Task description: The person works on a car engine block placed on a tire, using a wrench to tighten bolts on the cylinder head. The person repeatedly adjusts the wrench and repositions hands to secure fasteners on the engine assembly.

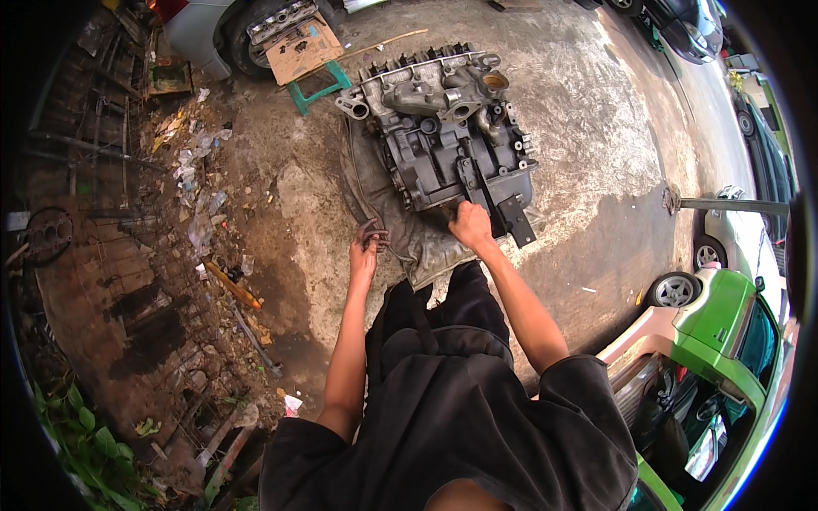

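Note:
A grey metal engine block [439,157] lies in front of me on a dark, dirty cloth [362,183] spread over the ground. My right hand [471,225] is closed at the block's near edge, beside a black bracket [515,221]; whatever its fingers grip is hidden. To the left, my left hand [369,241] hovers over or rests against the cloth's near-left edge, fingers loosely bent and apart, their tips dark with grease. I see nothing held in it. A cast metal manifold [426,98] sits across the far part of the engine.
Beyond the engine, a green stool [319,88] stands by cardboard [302,49] with small dark parts and a metal engine part on top. Litter [200,183] and rubble line the left. A green car [724,328] with its side open stands at right, near a post [733,206].

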Action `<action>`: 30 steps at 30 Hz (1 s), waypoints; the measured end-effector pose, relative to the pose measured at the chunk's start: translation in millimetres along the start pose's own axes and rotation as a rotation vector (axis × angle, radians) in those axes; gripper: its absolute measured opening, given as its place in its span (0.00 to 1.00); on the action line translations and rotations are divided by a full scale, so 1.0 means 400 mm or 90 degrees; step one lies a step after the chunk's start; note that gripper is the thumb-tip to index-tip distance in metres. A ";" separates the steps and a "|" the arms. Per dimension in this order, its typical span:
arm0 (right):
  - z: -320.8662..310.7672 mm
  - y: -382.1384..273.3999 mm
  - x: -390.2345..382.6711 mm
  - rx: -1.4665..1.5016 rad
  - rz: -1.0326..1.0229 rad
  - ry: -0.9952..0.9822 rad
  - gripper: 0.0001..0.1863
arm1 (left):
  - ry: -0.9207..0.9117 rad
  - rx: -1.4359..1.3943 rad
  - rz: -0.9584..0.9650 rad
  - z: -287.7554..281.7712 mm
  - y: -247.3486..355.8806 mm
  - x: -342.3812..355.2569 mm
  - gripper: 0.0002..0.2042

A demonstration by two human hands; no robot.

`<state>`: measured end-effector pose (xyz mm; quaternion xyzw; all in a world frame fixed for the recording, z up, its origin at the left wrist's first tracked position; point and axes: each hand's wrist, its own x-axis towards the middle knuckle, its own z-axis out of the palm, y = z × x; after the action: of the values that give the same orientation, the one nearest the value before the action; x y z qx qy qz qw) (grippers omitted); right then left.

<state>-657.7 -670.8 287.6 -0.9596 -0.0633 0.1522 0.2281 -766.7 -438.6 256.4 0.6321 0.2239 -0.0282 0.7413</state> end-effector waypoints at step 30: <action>-0.009 0.030 0.028 -0.020 -0.085 0.001 0.12 | -0.015 -0.016 0.007 0.011 -0.004 0.005 0.22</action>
<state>-645.4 -681.0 282.4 -0.9569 -0.1293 0.1349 0.2224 -764.1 -442.5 254.8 0.6232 0.2119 -0.0291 0.7522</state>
